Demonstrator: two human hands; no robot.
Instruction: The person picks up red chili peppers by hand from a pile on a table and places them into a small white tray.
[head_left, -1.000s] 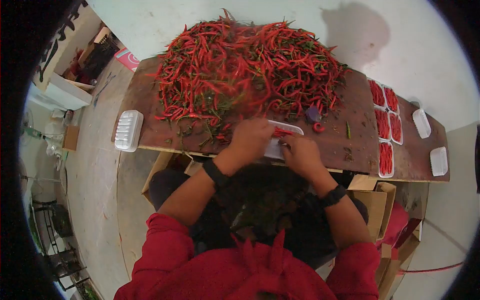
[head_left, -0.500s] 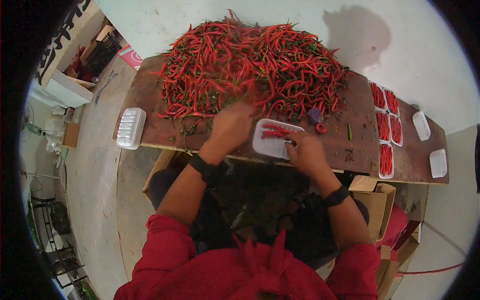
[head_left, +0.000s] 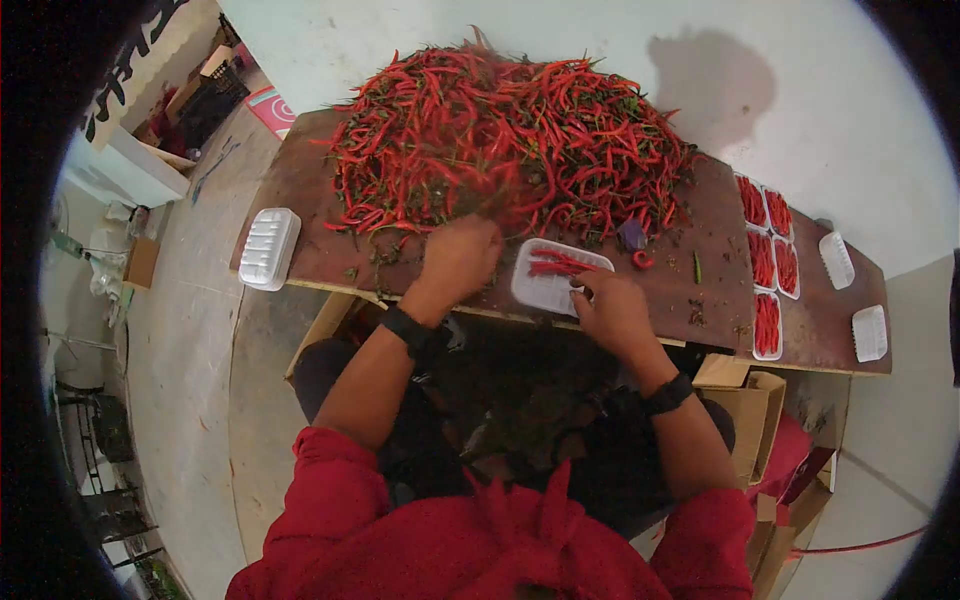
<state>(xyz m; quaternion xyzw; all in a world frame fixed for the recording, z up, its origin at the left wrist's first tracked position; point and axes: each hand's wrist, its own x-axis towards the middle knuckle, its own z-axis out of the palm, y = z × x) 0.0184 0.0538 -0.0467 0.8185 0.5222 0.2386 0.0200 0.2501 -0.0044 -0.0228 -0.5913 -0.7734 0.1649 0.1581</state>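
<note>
Directly ahead, a large heap of red chillies [head_left: 590,130] with green stalks covers the back of the brown table. At its front edge my left hand [head_left: 460,258] is closed, with its fingertips turned away from me. Blurred chillies lie just beyond its knuckles; what the fingers hold is hidden. A white plastic tray [head_left: 545,293] lies near the table's front edge, with a few red chillies [head_left: 560,264] along its far side. My right hand [head_left: 612,308] pinches the right rim of this tray between thumb and fingers.
Filled trays of chillies [head_left: 764,325] stand in two columns at right, beyond which lie two white trays [head_left: 870,333]. Stacked white trays [head_left: 270,250] occupy the table's left end. A purple thing [head_left: 631,235] and a curled chilli [head_left: 643,260] lie by the heap. Cardboard boxes [head_left: 745,420] stand below right.
The view has shifted slightly. My left hand has drawn back a little from the heap, where chillies are blurred in both frames. My right hand keeps its place at the tray's rim.
</note>
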